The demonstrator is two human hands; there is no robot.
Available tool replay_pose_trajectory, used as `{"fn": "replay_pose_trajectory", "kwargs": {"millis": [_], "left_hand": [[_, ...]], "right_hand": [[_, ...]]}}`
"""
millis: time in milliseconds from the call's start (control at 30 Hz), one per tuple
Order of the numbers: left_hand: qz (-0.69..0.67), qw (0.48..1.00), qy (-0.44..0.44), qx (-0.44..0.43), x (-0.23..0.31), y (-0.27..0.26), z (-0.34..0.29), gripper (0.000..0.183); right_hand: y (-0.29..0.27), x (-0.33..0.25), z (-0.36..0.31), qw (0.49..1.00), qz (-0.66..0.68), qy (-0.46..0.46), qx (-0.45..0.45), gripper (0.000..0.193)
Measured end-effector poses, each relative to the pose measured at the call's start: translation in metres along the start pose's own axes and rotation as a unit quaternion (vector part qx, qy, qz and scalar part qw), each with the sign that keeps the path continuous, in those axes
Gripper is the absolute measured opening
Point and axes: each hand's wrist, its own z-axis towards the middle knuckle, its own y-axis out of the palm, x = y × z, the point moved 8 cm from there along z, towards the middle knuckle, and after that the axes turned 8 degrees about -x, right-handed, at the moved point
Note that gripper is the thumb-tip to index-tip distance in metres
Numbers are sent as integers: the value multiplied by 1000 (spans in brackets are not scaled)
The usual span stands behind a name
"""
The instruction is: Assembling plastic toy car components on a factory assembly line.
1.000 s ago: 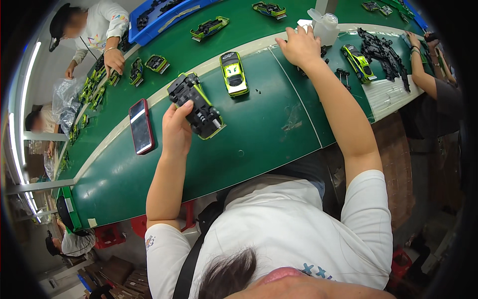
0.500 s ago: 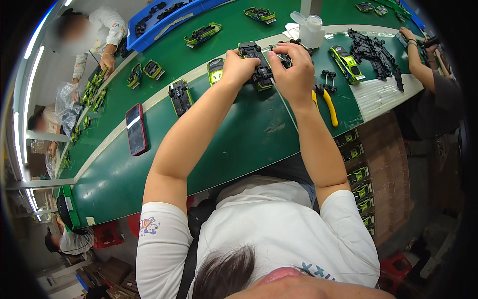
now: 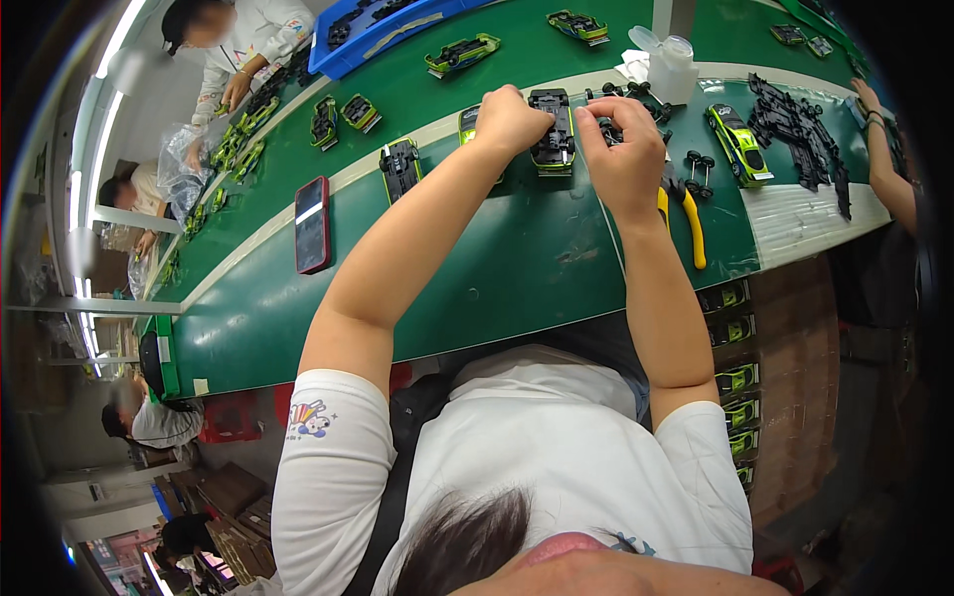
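A toy car (image 3: 553,131) lies wheels-up, its black underside facing me, and my left hand (image 3: 512,121) grips it from the left side. Just right of it is my right hand (image 3: 628,149), thumb and fingers curled together in a pinch; whatever they hold is too small to make out. Partly hidden behind my left hand is a green toy car (image 3: 468,123). Black wheel-and-axle pieces (image 3: 636,94) lie beyond my right hand, and two wheel pairs (image 3: 699,173) rest to its right. Pliers with yellow handles (image 3: 695,230) lie beside my right forearm.
A finished-looking green car (image 3: 737,145) and a heap of black chassis parts (image 3: 798,129) lie at right. A white bottle (image 3: 673,72) stands with its lid open. At left are an overturned car (image 3: 400,167) and a phone (image 3: 312,224). Co-workers sit around the green table (image 3: 437,288).
The whole view has shifted, with table things lying farther right. The held car has turned from a tilt to nearly straight, and my right hand has curled more tightly beside it.
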Motion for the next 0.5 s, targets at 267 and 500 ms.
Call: {"fn": "replay_pose_trajectory", "kwargs": {"millis": [267,500], "left_hand": [[44,960,188,202,-16,-103,-53,38],[-118,984,-135,-14,-190,-95,-71,76]], "right_hand": [[-4,4,1,999,29,23,7,11],[10,-9,-3,999,42,10,-32,9]]}}
